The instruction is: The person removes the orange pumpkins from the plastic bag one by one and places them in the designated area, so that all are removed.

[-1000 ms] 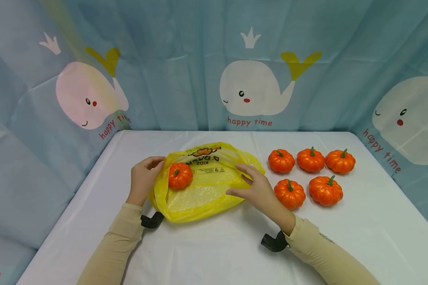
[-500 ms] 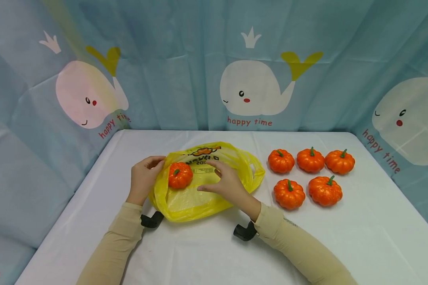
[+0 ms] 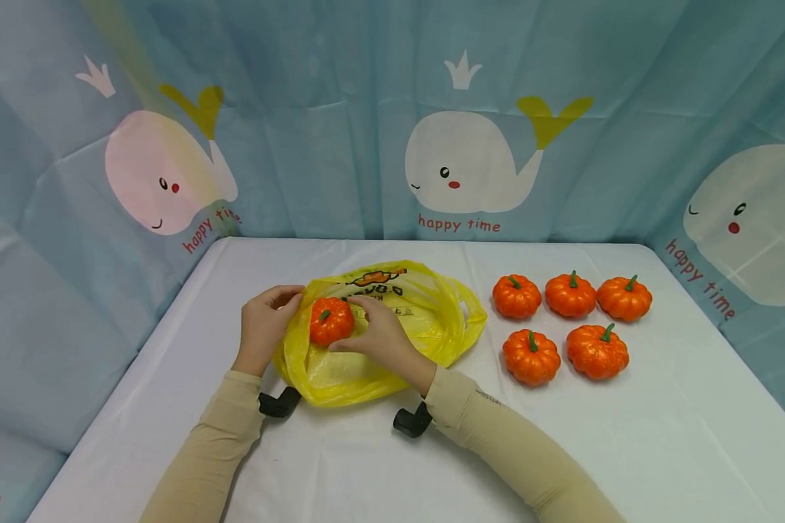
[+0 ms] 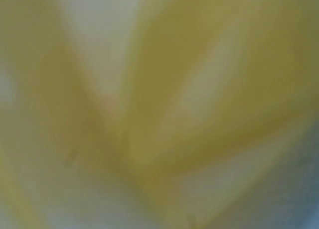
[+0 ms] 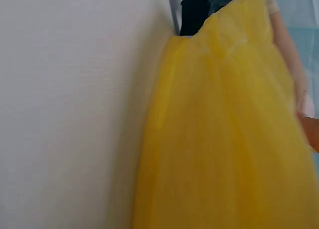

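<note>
A yellow plastic bag (image 3: 379, 370) lies on the table with its mouth spread toward the person. My left hand (image 3: 264, 323) pinches the bag's left rim and holds it up. Inside the mouth, near that rim, sits an orange pumpkin (image 3: 330, 319) with a green stem. My right hand (image 3: 382, 335) reaches over the bag, thumb and fingers spread at the pumpkin's right side, fingertips right at its edge. Blurred yellow bag plastic (image 4: 164, 89) fills the left wrist view. In the right wrist view, the bag (image 5: 219, 129) hides most of the hand's surroundings.
Several more orange pumpkins stand in two rows right of the bag, among them a front one (image 3: 531, 357) and a back one (image 3: 624, 298). A white cloth covers the table (image 3: 340, 465). Behind hangs a blue whale-print curtain (image 3: 314, 167).
My right hand has moved left from the bag's right side, across the mouth, to the pumpkin in the bag. The left hand keeps its hold on the rim, and the pumpkins have not moved.
</note>
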A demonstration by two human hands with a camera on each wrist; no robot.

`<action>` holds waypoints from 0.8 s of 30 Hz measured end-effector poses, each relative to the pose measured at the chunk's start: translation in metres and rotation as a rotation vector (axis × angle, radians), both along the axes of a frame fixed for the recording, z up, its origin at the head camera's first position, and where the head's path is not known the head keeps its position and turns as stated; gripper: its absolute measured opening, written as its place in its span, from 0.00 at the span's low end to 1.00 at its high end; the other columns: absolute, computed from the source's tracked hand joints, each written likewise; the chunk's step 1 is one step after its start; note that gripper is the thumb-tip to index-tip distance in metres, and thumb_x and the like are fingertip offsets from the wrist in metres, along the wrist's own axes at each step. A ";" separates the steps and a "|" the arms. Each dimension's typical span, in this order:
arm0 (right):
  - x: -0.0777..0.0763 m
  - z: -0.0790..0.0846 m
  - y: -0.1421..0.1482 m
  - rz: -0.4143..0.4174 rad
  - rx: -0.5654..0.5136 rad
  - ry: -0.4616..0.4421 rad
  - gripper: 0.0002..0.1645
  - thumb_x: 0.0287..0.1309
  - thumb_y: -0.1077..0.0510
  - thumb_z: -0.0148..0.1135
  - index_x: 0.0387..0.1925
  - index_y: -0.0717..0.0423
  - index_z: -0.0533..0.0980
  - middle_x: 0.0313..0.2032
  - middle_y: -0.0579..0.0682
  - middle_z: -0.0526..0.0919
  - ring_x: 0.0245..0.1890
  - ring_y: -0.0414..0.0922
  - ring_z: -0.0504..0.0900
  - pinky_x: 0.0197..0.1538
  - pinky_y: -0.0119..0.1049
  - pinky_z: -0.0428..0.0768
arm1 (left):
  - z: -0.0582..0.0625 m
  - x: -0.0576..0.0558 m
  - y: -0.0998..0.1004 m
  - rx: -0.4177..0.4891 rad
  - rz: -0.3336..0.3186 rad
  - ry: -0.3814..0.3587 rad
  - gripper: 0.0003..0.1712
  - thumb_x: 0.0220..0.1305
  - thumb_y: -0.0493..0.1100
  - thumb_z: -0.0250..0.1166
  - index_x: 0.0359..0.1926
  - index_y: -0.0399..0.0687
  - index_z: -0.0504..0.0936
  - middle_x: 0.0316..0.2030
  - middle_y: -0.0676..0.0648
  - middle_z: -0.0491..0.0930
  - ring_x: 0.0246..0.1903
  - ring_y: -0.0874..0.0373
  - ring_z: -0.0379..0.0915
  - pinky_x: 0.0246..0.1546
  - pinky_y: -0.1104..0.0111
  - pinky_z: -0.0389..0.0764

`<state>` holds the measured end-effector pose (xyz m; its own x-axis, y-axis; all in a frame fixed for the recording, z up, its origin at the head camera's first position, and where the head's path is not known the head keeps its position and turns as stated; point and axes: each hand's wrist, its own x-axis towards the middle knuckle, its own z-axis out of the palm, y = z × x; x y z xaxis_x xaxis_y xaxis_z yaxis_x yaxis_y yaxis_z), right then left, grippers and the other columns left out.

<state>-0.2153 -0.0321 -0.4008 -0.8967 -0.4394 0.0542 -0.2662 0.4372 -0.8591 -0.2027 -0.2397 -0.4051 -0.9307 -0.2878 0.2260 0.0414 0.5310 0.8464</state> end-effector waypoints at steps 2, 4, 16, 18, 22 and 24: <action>-0.002 -0.001 -0.006 -0.023 0.030 0.001 0.51 0.43 0.50 0.81 0.68 0.56 0.69 0.69 0.53 0.71 0.69 0.55 0.70 0.69 0.49 0.71 | 0.001 0.000 0.000 0.000 0.000 -0.001 0.14 0.69 0.45 0.63 0.50 0.43 0.86 0.49 0.42 0.86 0.49 0.50 0.81 0.40 0.89 0.73; -0.004 -0.003 -0.011 -0.046 0.052 0.004 0.51 0.43 0.48 0.82 0.68 0.56 0.69 0.69 0.53 0.71 0.70 0.54 0.68 0.71 0.49 0.69 | 0.001 0.001 0.000 -0.003 0.002 -0.005 0.15 0.70 0.45 0.63 0.50 0.43 0.86 0.50 0.42 0.86 0.50 0.50 0.81 0.40 0.89 0.73; -0.013 -0.013 -0.028 -0.109 0.055 -0.037 0.52 0.42 0.49 0.82 0.68 0.58 0.68 0.67 0.55 0.73 0.66 0.52 0.72 0.70 0.46 0.71 | 0.001 0.000 0.000 -0.014 -0.003 0.004 0.15 0.70 0.45 0.62 0.51 0.42 0.86 0.50 0.42 0.86 0.50 0.50 0.81 0.41 0.89 0.73; -0.014 -0.014 -0.030 -0.104 0.046 -0.033 0.52 0.42 0.50 0.82 0.68 0.59 0.68 0.65 0.56 0.74 0.65 0.52 0.73 0.69 0.46 0.72 | 0.001 0.000 0.000 -0.017 -0.001 0.008 0.14 0.70 0.45 0.63 0.50 0.42 0.86 0.49 0.42 0.86 0.49 0.50 0.81 0.40 0.89 0.73; -0.015 -0.016 -0.034 -0.086 0.065 -0.018 0.52 0.43 0.50 0.82 0.68 0.60 0.68 0.65 0.56 0.75 0.64 0.52 0.75 0.69 0.44 0.73 | 0.001 0.000 0.000 -0.026 0.001 0.004 0.14 0.70 0.45 0.63 0.50 0.43 0.86 0.49 0.42 0.86 0.50 0.50 0.82 0.41 0.88 0.73; -0.015 -0.016 -0.036 -0.084 0.073 -0.016 0.52 0.43 0.50 0.81 0.68 0.60 0.67 0.65 0.56 0.74 0.64 0.52 0.74 0.69 0.44 0.72 | 0.001 0.001 0.000 -0.029 0.002 0.002 0.14 0.70 0.45 0.63 0.50 0.43 0.86 0.49 0.42 0.86 0.50 0.50 0.82 0.42 0.88 0.74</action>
